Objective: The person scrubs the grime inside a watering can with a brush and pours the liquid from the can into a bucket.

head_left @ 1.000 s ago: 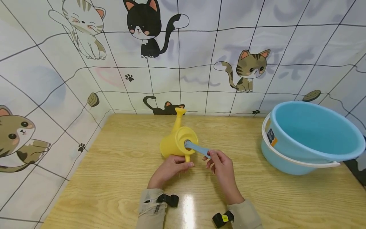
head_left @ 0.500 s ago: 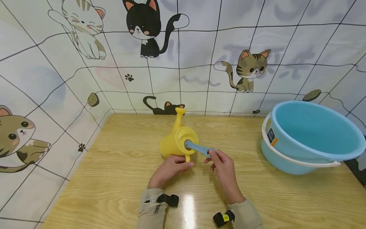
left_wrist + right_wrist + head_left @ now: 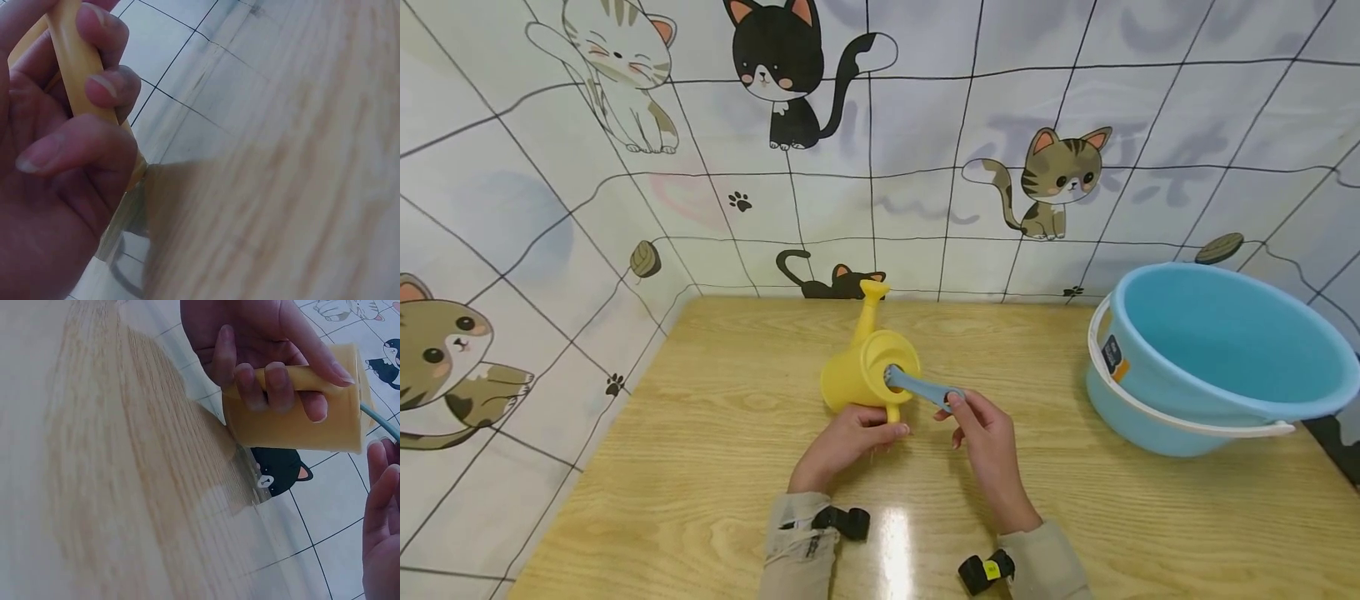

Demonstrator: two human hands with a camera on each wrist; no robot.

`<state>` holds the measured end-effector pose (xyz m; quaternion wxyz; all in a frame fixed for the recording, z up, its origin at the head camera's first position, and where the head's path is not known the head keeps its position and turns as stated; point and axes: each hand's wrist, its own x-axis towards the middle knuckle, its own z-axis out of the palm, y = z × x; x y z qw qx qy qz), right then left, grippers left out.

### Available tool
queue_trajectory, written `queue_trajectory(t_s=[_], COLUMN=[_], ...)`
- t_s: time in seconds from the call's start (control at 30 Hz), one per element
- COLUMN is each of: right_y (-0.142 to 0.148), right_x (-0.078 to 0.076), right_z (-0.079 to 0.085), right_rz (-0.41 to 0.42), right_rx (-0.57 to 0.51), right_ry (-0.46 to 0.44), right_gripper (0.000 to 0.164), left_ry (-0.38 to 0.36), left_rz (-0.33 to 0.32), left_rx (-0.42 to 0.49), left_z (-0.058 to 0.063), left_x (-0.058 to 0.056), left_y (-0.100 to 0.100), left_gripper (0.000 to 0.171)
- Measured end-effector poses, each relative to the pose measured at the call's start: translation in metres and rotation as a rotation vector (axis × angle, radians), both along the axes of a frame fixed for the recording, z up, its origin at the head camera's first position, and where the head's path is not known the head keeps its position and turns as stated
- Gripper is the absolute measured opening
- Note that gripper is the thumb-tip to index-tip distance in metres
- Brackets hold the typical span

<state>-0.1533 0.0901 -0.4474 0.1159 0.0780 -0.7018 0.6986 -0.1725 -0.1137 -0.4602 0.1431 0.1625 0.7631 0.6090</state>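
A yellow watering can (image 3: 850, 379) leans with its round opening turned to the right and its spout pointing toward the wall. My left hand (image 3: 842, 442) grips the can's handle; the left wrist view shows fingers curled round the yellow handle (image 3: 78, 69), thumb bent in front. My right hand (image 3: 992, 446) pinches the end of a slim light-blue handle (image 3: 925, 389) between thumb and fingers. That handle's greyish far end sits in the can's opening, and whatever lies deeper inside is hidden. In the right wrist view the blue handle (image 3: 379, 421) enters at the can's rim.
On the right stands a large light-blue bucket (image 3: 1187, 446) with a white carrying handle (image 3: 1195, 427). Below everything is a wood-grain table (image 3: 700, 475). A white wall covering (image 3: 910, 200) with cat drawings borders it at the back and sides.
My right hand and the blue handle's near end have shifted slightly right and up since the first frame. The left hand and watering can stay put.
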Motion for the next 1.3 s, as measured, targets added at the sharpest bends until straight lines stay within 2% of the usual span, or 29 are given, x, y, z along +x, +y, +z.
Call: queue_trajectory(t_s=[0.33,0.43,0.67,0.83,0.97,1.1,1.27,1.3], right_y=[-0.001,-0.001,-0.002,-0.005,-0.006,-0.005,0.0,0.001], right_x=[-0.001,0.0,0.006,0.013,0.015,0.013,0.003,0.0], right_z=[-0.001,0.001,0.018,0.032,0.035,0.033,0.013,0.009], right_rz=[0.016,0.034,0.051,0.029,0.007,-0.023,-0.074,-0.081], right_rx=[-0.019,-0.006,0.002,0.002,0.016,0.007,-0.006,-0.007], right_ry=[0.028,-0.006,-0.102,-0.111,-0.124,-0.137,-0.135,-0.129], right_gripper=[0.022,0.024,0.027,0.028,0.027,0.026,0.027,0.027], left_ry=[0.017,0.02,0.041,0.034,0.036,0.038,0.046,0.048], left_rz=[-0.007,-0.008,-0.004,-0.003,-0.004,-0.002,0.002,0.004], left_rx=[0.0,0.004,-0.021,-0.029,-0.03,-0.036,-0.042,-0.044], left_z=[-0.001,-0.001,-0.001,-0.001,-0.001,0.004,0.003,-0.001], left_x=[-0.002,-0.002,-0.001,-0.001,-0.001,0.001,0.0,-0.002], left_y=[0.0,-0.001,0.0,0.0,0.0,0.001,0.002,0.002], left_gripper=[0.037,0.035,0.035,0.035,0.036,0.037,0.035,0.036])
